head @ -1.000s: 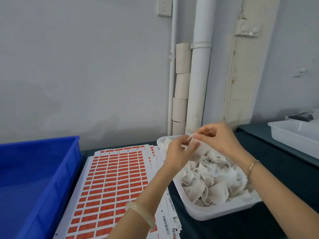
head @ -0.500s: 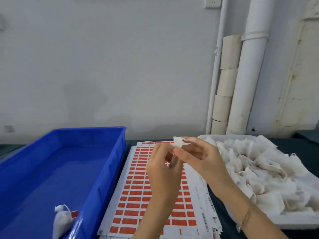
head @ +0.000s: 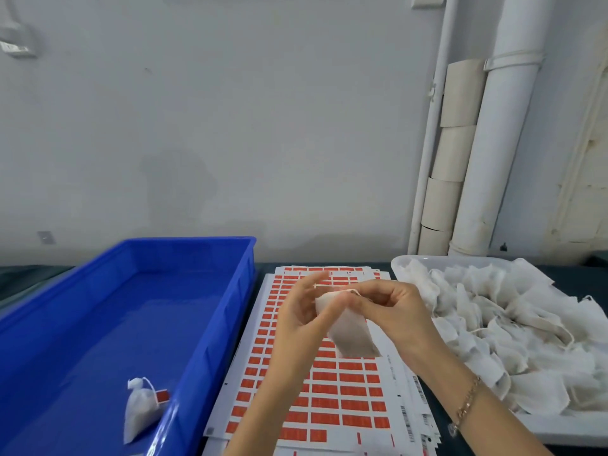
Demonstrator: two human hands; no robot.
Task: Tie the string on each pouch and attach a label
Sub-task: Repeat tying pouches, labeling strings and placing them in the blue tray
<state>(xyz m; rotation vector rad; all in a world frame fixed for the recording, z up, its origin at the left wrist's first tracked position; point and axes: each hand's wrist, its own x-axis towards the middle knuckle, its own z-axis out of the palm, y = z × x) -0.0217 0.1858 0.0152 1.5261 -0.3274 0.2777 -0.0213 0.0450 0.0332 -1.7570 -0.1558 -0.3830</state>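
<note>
Pouch [head: 353,337] pinched by left hand [head: 296,320] and right hand [head: 394,311] over label sheets [head: 345,393], between blue crate [head: 245,284] and heaped tray [head: 559,434].

- Soft, even, cool light fills the scene. The plain pale wall [head: 230,126] reads slightly bluish and carries no hard shadows.
- The glossy blue plastic crate [head: 131,324] shows a pale sheen across its floor and a bright glare streak on its near rim.
- The raised fingertips of the left hand [head: 299,320] are smeared by motion blur. The small white fabric pouch [head: 352,330] is sharper, and greyer toward its lower end.
- Wide-angle distortion bows the white wall pipes [head: 493,143] and the crate's edges.
- The heap of loose white pouches [head: 493,324] looks bright and nearly washed out.
- The grey wall fixture [head: 13,44] at upper left is soft and unfocused.
</note>
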